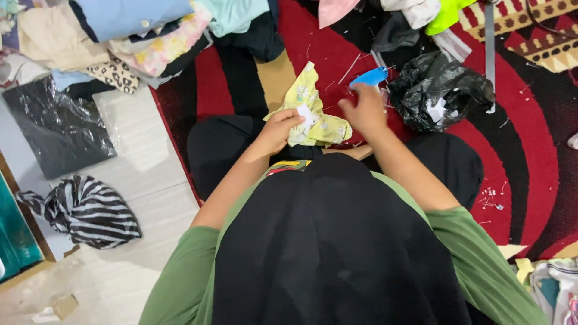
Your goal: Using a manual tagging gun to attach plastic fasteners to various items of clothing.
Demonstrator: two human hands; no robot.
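Fingers of our left hand (278, 129) pinch the yellow cloth (313, 111) by its white tag (305, 114), over our lap; our right hand (363, 108) closes on a blue tool (369, 77). Light and limp, the cloth likely handles best gripped near the tag.

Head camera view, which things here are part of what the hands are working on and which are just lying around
In hand:
yellow floral cloth, held by left hand
white tag
blue tool, in right hand

Lying about:
black plastic bag
striped bundle
clothes pile
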